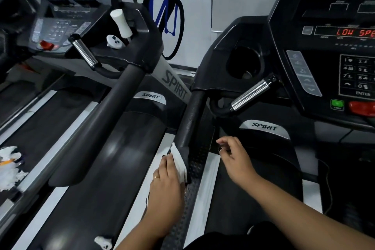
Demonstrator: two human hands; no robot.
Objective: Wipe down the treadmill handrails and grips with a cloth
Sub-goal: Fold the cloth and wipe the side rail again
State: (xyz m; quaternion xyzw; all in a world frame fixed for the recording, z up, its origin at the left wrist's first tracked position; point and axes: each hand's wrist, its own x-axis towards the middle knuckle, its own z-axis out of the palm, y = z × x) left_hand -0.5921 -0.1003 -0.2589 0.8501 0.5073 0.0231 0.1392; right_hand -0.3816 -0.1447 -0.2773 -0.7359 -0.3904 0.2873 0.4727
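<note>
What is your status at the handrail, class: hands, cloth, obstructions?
Left hand holds white cloth against lower end of black handrail. Right hand free, loosely curled, beside the rail. Rail above unobstructed.

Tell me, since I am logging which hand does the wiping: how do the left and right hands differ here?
The left hand holds a white cloth against the lower end of the black handrail; the right hand holds nothing and hovers beside the rail. The left hand's fingers lie on the cloth along the rail; the right hand's fingers are loosely curled in the air. Both hands are bare.
</note>
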